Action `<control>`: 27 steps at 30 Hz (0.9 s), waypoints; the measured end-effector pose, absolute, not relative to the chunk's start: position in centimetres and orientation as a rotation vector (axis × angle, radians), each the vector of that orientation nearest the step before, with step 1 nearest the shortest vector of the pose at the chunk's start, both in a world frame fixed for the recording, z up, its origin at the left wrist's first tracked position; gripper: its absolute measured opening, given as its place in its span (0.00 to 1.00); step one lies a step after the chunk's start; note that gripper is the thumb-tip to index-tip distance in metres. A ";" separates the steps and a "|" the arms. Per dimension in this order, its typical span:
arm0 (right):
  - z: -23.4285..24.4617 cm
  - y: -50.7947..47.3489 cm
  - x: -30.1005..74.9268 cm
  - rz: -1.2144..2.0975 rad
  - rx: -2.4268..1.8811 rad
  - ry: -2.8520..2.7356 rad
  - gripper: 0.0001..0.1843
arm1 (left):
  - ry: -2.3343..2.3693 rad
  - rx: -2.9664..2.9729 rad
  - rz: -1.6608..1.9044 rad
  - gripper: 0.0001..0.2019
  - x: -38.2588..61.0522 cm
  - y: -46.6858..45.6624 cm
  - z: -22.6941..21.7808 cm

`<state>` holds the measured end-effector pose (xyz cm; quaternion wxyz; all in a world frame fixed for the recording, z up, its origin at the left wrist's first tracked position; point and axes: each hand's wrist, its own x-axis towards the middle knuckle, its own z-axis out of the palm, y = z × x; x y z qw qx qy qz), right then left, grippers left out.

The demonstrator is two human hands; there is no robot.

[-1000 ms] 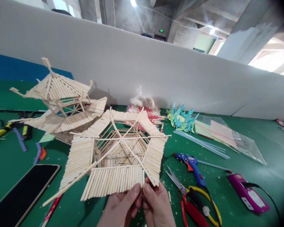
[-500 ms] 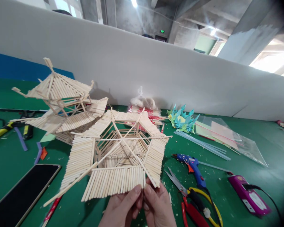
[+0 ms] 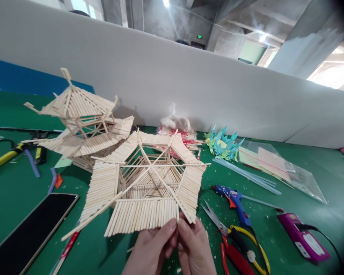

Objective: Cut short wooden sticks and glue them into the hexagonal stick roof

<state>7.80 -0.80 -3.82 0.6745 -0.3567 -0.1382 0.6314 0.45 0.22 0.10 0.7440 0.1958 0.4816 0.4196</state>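
I had both hands at the near middle of the scene, by the stick frame (image 3: 143,215). My left hand (image 3: 151,248) was narrow, with its thumb and fingers pinching the near right corner of the frame. My right hand (image 3: 196,244) was narrow too, pinching at the same corner, just beside the left. Some fingertips were hidden, so I could not tell just which stick each one gripped. The frame was in the middle, with its hole facing up at me. Flat rows of sticks went all around the hole, and three long sticks (image 3: 132,184) crossed over it. One poked out far past the near left side. At the far left stood a stick tower (image 3: 83,103) with a pointy top. At the near left lay a black phone (image 3: 31,236), and a red wrapper (image 3: 70,244) was between it and the frame. On the right I saw a blue glue gun (image 3: 232,198), and nearer to me, open scissors (image 3: 215,219). A purple box (image 3: 302,236) with a black cord lay farther right. On the far side were a bag of sticks (image 3: 183,136), a blue and green paper thing (image 3: 225,147) and some clear rods (image 3: 246,175). Everything was on a green table (image 3: 318,164), with a white wall (image 3: 172,76) behind.
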 end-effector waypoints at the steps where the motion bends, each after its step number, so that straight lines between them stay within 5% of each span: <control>1: -3.7 -0.9 7.8 1.424 -0.805 -0.309 0.13 | 1.054 0.426 0.923 0.15 0.5 0.2 0.2; 27: -0.2 -1.9 10.5 1.631 -0.862 -0.156 0.12 | 0.882 0.454 1.062 0.05 0.5 0.0 1.2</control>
